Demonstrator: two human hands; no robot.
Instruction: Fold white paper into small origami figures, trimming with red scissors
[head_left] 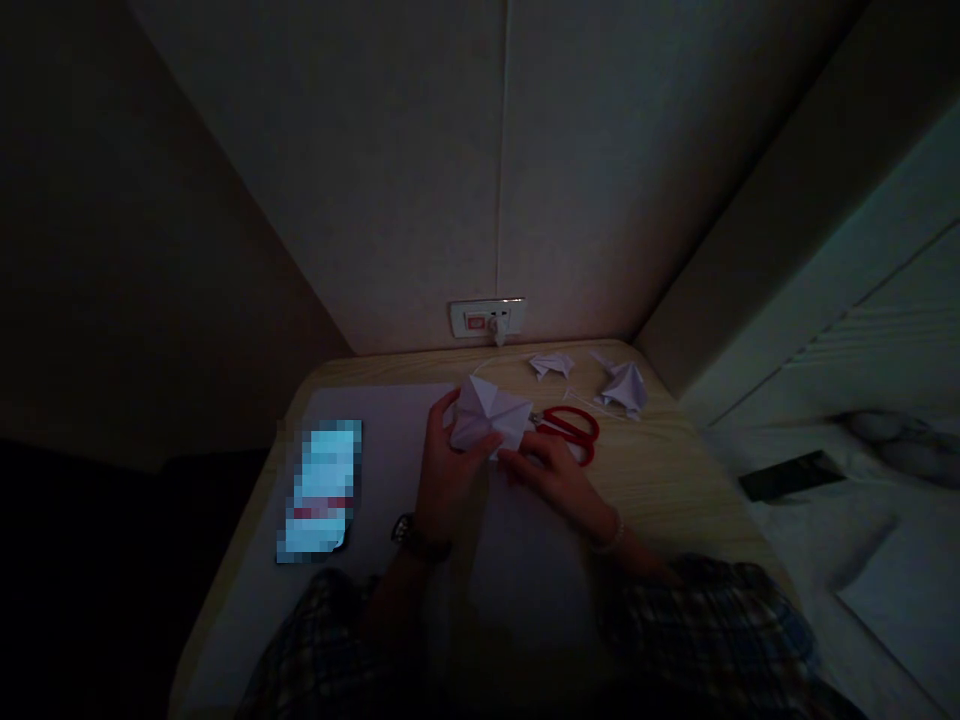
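A folded white paper piece point(491, 415) with several creased facets sits above a wooden table point(675, 480). My left hand point(448, 462) grips its left side, thumb pressed on the paper's lower edge. My right hand point(551, 470) pinches the lower right corner from below. Both hands rest over a large white sheet point(397, 440) lying on the table. Red-handled scissors point(571, 428) lie just right of the paper, close to my right hand's fingers.
Two finished folded paper figures lie at the table's back, a small one point(551, 364) and a larger one point(624, 386). A lit phone screen point(321, 490) lies at the left. A wall socket point(487, 318) with a plugged cable sits behind. A bed point(862, 500) stands right.
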